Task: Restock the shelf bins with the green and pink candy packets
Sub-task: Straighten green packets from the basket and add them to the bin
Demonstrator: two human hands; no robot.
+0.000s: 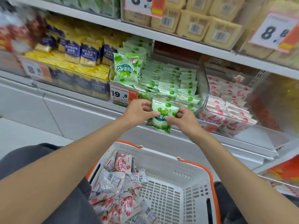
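A green candy packet (162, 109) is held upright just in front of the clear bin (203, 88) of green packets. My left hand (139, 110) pinches its left edge and my right hand (182, 118) pinches its right side. Inside that bin, several green packets (171, 78) lie in rows, with one standing upright (126, 68) at the left. The neighbouring clear bin (265, 131) on the right holds pink packets (229, 109). A white basket (168, 191) with orange handles sits below, on my lap, with several pink packets (119, 188) piled in its left half.
Blue and yellow packets (80, 52) fill the bin to the left. Beige packs (202, 25) sit on the shelf above, behind price tags. A price label reading 19.8 (123, 93) hangs on the green bin's front. The basket's right half is bare.
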